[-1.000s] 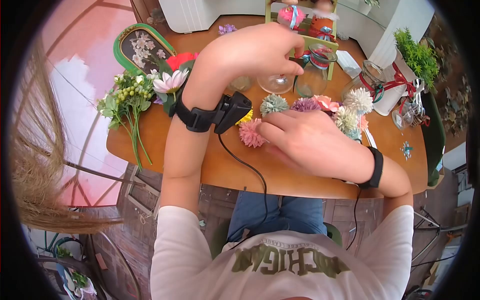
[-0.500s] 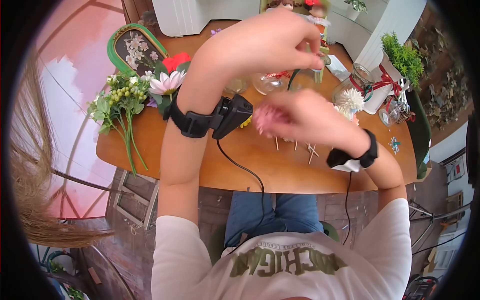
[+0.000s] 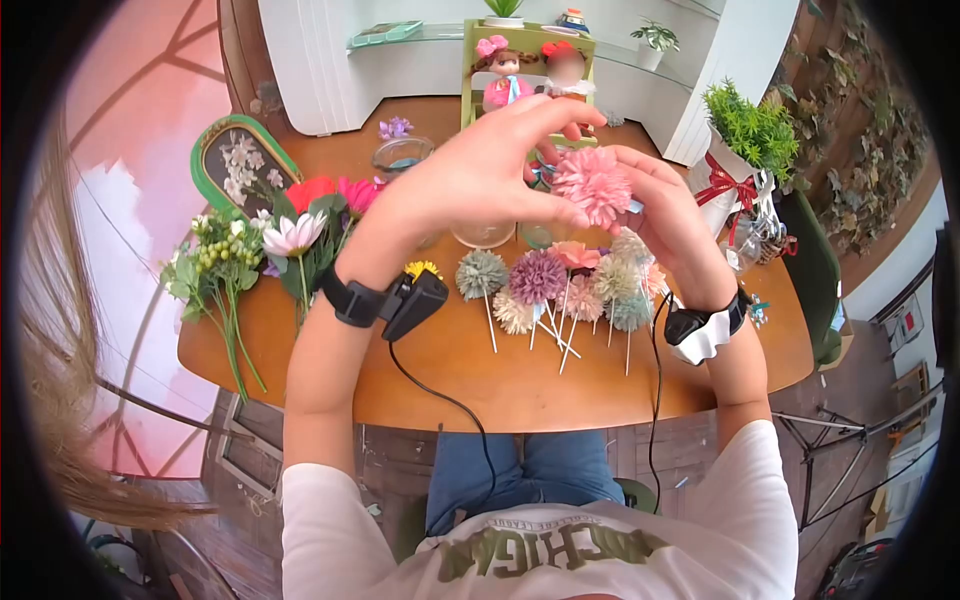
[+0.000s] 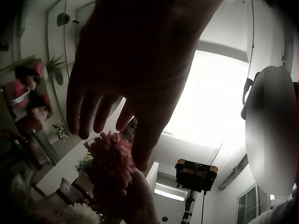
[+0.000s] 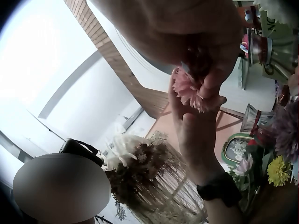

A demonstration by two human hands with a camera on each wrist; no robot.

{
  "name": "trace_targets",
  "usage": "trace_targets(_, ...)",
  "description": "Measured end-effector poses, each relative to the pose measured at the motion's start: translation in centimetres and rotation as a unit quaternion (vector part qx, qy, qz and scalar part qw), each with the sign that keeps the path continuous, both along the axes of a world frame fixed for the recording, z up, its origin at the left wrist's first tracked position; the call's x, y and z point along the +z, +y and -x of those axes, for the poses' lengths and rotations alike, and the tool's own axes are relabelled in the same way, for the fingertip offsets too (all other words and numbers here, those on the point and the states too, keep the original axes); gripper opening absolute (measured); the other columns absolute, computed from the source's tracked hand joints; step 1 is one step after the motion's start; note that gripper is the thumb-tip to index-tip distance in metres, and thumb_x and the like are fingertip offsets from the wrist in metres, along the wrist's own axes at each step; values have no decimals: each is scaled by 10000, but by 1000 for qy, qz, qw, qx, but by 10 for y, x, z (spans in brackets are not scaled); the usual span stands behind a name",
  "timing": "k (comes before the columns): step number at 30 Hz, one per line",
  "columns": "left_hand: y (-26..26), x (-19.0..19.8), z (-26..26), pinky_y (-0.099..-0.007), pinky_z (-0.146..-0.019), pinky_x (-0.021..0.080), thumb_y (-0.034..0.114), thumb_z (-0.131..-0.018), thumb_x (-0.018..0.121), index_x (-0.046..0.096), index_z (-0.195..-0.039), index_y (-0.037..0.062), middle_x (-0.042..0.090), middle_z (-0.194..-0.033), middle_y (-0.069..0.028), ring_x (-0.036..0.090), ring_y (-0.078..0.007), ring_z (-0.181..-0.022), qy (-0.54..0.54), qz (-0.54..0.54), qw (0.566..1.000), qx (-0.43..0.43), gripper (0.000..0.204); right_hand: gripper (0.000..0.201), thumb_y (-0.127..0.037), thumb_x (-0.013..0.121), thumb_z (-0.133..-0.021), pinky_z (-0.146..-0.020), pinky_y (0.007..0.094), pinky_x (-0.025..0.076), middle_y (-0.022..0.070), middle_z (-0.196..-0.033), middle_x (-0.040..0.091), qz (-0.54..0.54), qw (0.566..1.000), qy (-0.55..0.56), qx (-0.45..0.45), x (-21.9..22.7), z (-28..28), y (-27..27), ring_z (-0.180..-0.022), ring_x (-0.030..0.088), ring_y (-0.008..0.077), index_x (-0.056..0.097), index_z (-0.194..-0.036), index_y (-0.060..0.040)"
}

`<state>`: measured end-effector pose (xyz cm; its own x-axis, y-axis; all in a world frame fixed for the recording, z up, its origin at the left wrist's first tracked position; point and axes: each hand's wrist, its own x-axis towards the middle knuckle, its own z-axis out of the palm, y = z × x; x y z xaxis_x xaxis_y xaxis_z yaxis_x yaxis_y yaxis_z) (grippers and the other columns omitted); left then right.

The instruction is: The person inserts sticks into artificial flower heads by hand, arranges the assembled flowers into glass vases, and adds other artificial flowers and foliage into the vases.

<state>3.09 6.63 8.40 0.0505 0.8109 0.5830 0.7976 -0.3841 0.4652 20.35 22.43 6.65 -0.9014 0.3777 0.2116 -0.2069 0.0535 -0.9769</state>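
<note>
Starting from the left, we see a green-framed picture [image 3: 243, 168] at the far side of the wooden table [image 3: 590, 398]. Just in front of it we find a bunch with green berries [image 3: 220, 262], its stems toward the table's edge, and beside that a white-and-pink flower [image 3: 294, 237]. Next we come to the left hand [image 3: 465, 180], raised over the table, its fingers spread and its thumb held apart from them. The thumb tip is just beside the pink flower [image 3: 592, 187]; whether they touch, we cannot tell. Below the hands we see a yellow flower [image 3: 423, 270], then a grey-green flower [image 3: 482, 273], a purple flower [image 3: 537, 276] and a peach flower [image 3: 574, 256], among others on pale stems. The pink flower is up in the air between the two hands, above this cluster, and the right hand [image 3: 672, 212] grips it with curled fingers. Farther right, we see a leafy potted plant [image 3: 750, 130] with a red bow [image 3: 727, 185] on its white wrapping.
</note>
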Motion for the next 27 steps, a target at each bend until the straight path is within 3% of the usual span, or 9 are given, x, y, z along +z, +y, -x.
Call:
trace_targets(2, 9, -7, -7, -344, -857, 558, 293, -746, 883, 558, -1375, 90, 587, -1257, -69, 623, -196, -1086, 23, -26, 999, 14, 737, 258, -194, 545, -1028, -836, 258, 550, 29, -1081, 708, 8, 1000, 0, 2, -7, 2, 12, -941, 675, 91, 667, -1177, -22)
trace_targets(5, 24, -22, -18, -315, -780, 527, 303, -764, 865, 563, -1310, 54, 590, -1145, -80, 630, -202, -998, 97, -95, 987, 88, 672, 261, -284, 649, -984, -650, 222, 501, -7, -971, 697, -155, 986, 3, -52, -17, 8, 28, -834, 628, 40, 672, -1073, -40)
trace_targets(6, 28, -25, -21, -315, -780, 527, 303, -764, 865, 563, -1310, 54, 590, -1145, -80, 630, -202, -998, 101, -90, 987, 86, 672, 261, -284, 649, -984, -650, 222, 501, -7, -971, 697, -149, 987, 6, -54, -17, 8, 30, -834, 628, 40, 672, -1073, -40)
trace_targets(8, 33, -28, -27, -391, -865, 542, 375, -805, 810, 589, -1247, 45, 617, -1103, -114, 648, -327, -1010, 22, 23, 990, 139, 593, 284, -306, 646, -988, -587, 226, 502, 12, -925, 700, -201, 977, -13, -66, -13, 7, 32, -745, 652, 59, 664, -1060, -32)
trace_targets(10, 37, -34, -21, -359, -849, 553, 311, -833, 789, 592, -1221, 39, 645, -1080, -103, 674, -271, -1002, 0, 33, 992, 126, 514, 295, -309, 645, -989, -578, 231, 507, 24, -908, 702, -178, 982, -1, -68, -8, 5, 30, -707, 662, 75, 653, -1080, -28)
trace_targets(13, 42, -43, -16, -344, -873, 563, 163, -945, 683, 554, -1286, 6, 661, -1203, -80, 664, -170, -1073, -288, 30, 956, -45, 397, 277, -281, 629, -1001, -556, 222, 505, 24, -920, 692, -124, 990, 5, -73, 4, -5, 28, -708, 671, 76, 638, -1129, -35)
trace_targets(14, 40, -38, -16, -344, -873, 563, 163, -945, 683, 554, -1286, 6, 661, -1203, -80, 664, -170, -1073, -287, 36, 956, -44, 397, 251, -250, 613, -1012, -543, 209, 498, 11, -949, 680, -96, 993, 0, -75, 8, -8, 27, -747, 670, 62, 634, -1157, -47)
trace_targets(17, 38, -32, -12, -400, -1042, 520, 32, -992, 515, 465, -1416, 13, 604, -1331, -128, 632, -235, -1218, -442, 108, 881, -131, 427, 261, -214, 625, -984, -572, 216, 485, 38, -924, 714, -133, 986, 40, -87, 10, -12, 33, -694, 668, 78, 619, -1185, -48)
trace_targets(27, 40, -33, -9, -410, -1061, 518, 31, -984, 512, 461, -1424, -1, 605, -1324, -141, 629, -237, -1219, -486, 114, 855, -144, 445, 102, -83, 689, -866, -623, 263, 513, 35, -824, 700, -395, 897, 141, -143, 14, -22, 18, -736, 675, 103, 703, -948, -24)
